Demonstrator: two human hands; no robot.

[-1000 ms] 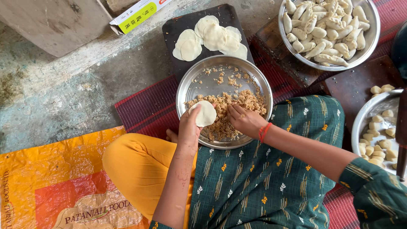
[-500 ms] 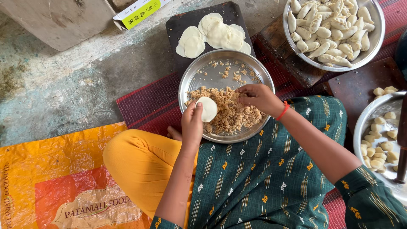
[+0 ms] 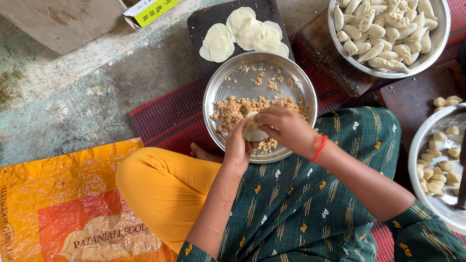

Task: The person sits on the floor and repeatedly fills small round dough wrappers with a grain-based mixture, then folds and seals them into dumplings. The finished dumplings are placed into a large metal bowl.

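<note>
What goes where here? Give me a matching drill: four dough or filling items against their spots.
Items:
1 dough round
2 crumbly filling
3 flat wrappers
4 folded dumplings

Spots:
A dark board
B top-right steel bowl
C between left hand and right hand
D middle steel plate

Pairs: 1-C, 2-D, 3-A, 4-B

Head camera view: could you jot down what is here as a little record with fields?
left hand: cups a dough round
right hand: fingers over the same dough round
steel plate: holds crumbly brown filling, under both hands
dark board: stack of flat dough rounds
top right bowl: full of folded dumplings
right edge bowl: small dough balls
floor: red woven mat, orange sack
</note>
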